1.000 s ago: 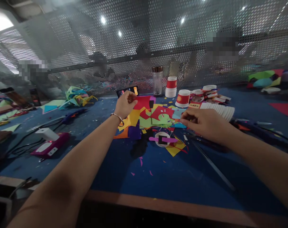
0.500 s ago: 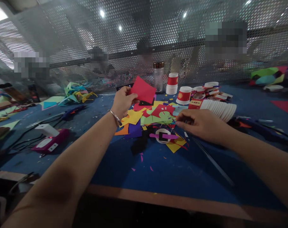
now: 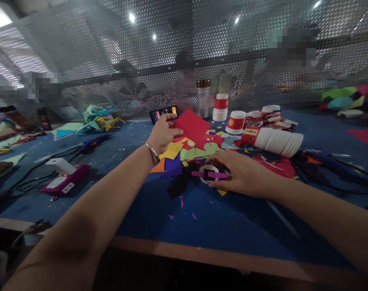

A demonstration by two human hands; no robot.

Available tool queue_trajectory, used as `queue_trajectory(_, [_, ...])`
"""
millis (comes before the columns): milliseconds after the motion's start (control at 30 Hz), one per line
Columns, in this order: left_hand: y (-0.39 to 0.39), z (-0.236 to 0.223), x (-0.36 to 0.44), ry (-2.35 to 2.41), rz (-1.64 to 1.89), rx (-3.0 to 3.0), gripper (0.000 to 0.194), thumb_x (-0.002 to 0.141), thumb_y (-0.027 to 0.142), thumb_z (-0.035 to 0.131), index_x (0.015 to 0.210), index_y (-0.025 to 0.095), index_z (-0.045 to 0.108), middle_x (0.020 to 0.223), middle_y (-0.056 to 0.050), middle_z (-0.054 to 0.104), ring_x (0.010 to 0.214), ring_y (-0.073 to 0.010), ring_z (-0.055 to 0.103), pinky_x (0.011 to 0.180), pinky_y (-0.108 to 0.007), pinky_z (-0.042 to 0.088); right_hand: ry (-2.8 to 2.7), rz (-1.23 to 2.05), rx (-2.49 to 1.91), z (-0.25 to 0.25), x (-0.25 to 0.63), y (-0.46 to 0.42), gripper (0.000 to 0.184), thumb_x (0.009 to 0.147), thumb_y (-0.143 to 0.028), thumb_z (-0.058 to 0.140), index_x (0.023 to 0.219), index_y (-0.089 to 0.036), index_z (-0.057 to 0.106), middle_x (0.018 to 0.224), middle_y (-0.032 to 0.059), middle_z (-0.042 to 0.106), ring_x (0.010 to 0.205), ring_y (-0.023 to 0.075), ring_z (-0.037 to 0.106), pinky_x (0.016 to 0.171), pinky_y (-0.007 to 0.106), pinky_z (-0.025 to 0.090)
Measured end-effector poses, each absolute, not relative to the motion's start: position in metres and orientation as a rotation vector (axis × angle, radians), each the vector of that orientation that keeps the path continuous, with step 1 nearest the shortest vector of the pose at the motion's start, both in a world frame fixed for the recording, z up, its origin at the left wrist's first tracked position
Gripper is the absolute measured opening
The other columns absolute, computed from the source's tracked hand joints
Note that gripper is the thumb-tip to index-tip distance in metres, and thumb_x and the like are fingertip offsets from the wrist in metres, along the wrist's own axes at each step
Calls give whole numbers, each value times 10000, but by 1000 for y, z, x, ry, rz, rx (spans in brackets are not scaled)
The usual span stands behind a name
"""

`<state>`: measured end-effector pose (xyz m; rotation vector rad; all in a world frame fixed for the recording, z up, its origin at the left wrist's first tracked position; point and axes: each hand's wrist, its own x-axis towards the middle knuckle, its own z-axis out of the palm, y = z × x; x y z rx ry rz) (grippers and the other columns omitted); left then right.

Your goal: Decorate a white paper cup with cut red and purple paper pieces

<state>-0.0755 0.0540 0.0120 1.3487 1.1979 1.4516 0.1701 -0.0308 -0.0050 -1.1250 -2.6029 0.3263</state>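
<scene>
Perforated metal wall [image 3: 172,32] out back, littered blue table [image 3: 159,224] up front on my feed.
I've got open room along the brown front edge [image 3: 232,258]. Left to right: glossy purple power block [image 3: 65,182], left hand [image 3: 162,134] pinching a smooth red sheet [image 3: 192,124] over the paper scraps [image 3: 196,152], white round piece [image 3: 203,179] with a purple strip [image 3: 220,175] across it, right hand [image 3: 240,173], ribbed paper-cup stack [image 3: 273,141] lying sideways. Half a second back the sheet was higher and the right hand nearer the cups; now its thumb and fingers are spread around the round piece, can't tell if gripping.
</scene>
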Motion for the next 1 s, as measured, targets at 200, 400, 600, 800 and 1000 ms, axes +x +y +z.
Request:
queue_trajectory(200, [43,15,-65,1213,1463,1446,356,659,-59,671,902,192,598,787,6,683,693,-153,667,683,-313,595,-2529,318,-1085,-2,172,-32,422,862,-461,704,1184,-195,637,1139,137,735,1042,313,699,889,429,544])
queue_trajectory(400, [18,19,-48,1195,1568,1940,176,776,71,683,814,223,602,729,22,628,674,-158,614,681,-307,533,-2334,347,-1126,6,178,-33,487,838,-493,705,1210,-197,601,1132,131,747,1021,312,728,894,440,567])
queue_trajectory(600, [-13,21,-36,887,1327,2505,205,816,68,615,901,233,529,1079,-56,729,1051,-207,690,926,-353,515,-2170,426,-1193,14,181,-33,475,810,-482,720,1177,-206,600,1007,107,768,886,296,747,768,407,596])
queue_trajectory(800, [-16,24,-40,917,1053,2754,176,813,91,540,914,224,484,1070,-68,743,1045,-240,708,849,-375,514,-2047,360,-1125,14,183,-32,538,810,-593,718,1164,-220,558,1038,120,773,957,334,747,784,450,611])
queue_trajectory(1000, [-12,23,-42,1022,1044,2950,341,810,67,536,1123,193,584,1112,-84,762,997,-229,712,875,-382,540,-1914,498,-1131,11,184,-31,731,715,-681,774,1189,-230,447,1044,159,772,946,366,765,813,513,615])
